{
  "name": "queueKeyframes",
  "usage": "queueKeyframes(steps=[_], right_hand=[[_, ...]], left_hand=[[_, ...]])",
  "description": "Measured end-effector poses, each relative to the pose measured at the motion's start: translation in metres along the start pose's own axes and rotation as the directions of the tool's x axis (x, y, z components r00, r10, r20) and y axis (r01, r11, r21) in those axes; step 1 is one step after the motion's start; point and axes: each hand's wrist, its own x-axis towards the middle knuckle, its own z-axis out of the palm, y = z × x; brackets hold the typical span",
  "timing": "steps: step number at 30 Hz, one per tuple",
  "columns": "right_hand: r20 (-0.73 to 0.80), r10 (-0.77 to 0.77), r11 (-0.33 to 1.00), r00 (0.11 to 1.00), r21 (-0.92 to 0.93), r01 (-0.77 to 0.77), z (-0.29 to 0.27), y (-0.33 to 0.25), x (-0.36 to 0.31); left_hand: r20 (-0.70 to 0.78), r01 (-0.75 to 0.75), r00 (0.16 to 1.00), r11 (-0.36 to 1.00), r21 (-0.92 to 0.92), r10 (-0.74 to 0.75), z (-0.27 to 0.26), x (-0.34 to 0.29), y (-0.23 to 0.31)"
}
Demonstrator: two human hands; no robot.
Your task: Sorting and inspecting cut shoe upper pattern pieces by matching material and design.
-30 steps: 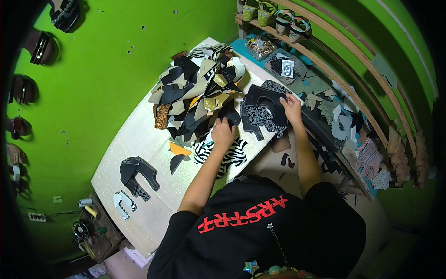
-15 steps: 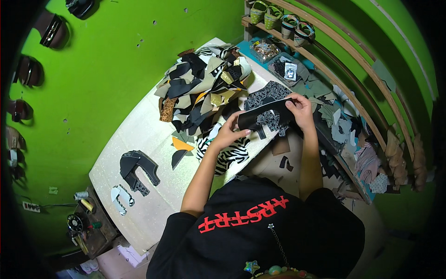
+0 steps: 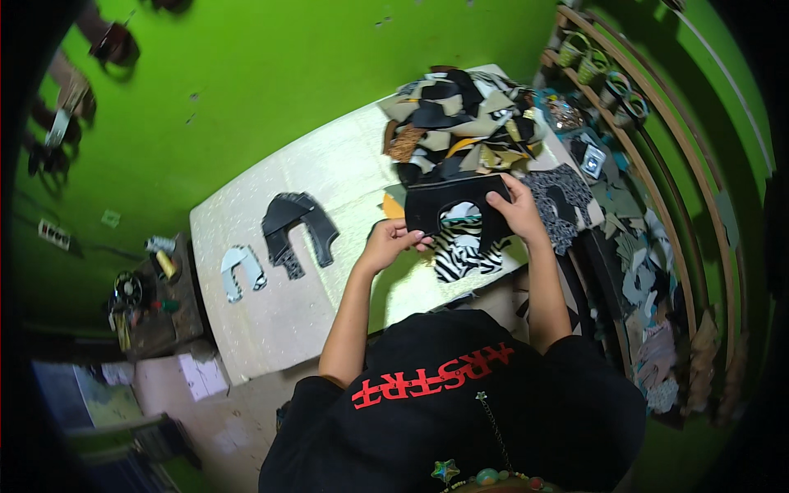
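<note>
Between my two hands I hold a black arch-shaped cut piece (image 3: 426, 201), its curved cut-out facing the camera. My left hand (image 3: 393, 245) pinches its lower left corner. At the upper right, my right hand (image 3: 519, 211) grips the edge with the thumb on top. Zebra-striped material (image 3: 450, 261) lies on the table below, partly showing through the cut-out. Just right of my right hand is a dark grey patterned piece (image 3: 560, 197). Farther left lie a stack of black U-shaped pieces (image 3: 283, 222) and smaller pale U-shaped pieces (image 3: 238, 261).
A heap of mixed scraps (image 3: 460, 123) covers the table's far end. The pale table (image 3: 271, 177) stands along a green wall. On the right, a wooden rack (image 3: 649, 135) holds small woven items above more scraps (image 3: 633, 246). At left stands a small wooden bench (image 3: 168, 308) with spools.
The view has swung left, so the table sits farther right. My hands have brought the black piece from above the grey patterned piece to over the zebra material, and its face has tipped toward the camera.
</note>
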Motion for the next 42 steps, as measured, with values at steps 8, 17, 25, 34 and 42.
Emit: queueKeyframes(steps=[8, 17, 25, 34, 42], right_hand=[[0.211, 0.292, 0.911, 0.933, -0.36, -0.204, 0.142, 0.057, 0.038], [0.118, 0.169, 0.842, 0.978, -0.533, -0.081, 0.289, 0.104, 0.067], [0.01, 0.119, 0.797, 0.993, -0.597, -0.089, 0.322, 0.121, 0.08], [-0.126, 0.192, 0.634, 0.973, -0.741, -0.221, 0.327, 0.118, 0.072], [0.049, 0.049, 0.504, 0.998, -0.863, 0.018, 0.353, 0.107, 0.086]], left_hand=[[-0.449, 0.028, 0.894, 0.999, 0.024, -0.014, -0.116, -0.102, -0.023], [-0.787, 0.148, 0.615, 0.987, 0.054, -0.049, -0.224, -0.141, -0.085], [-0.869, 0.33, 0.473, 0.884, 0.33, 0.147, -0.273, -0.123, -0.115], [-0.867, 0.549, 0.461, 0.708, 0.445, 0.187, -0.237, -0.11, -0.065], [-0.64, 0.566, 0.692, 0.3, 0.768, 0.334, -0.24, -0.066, -0.036]])
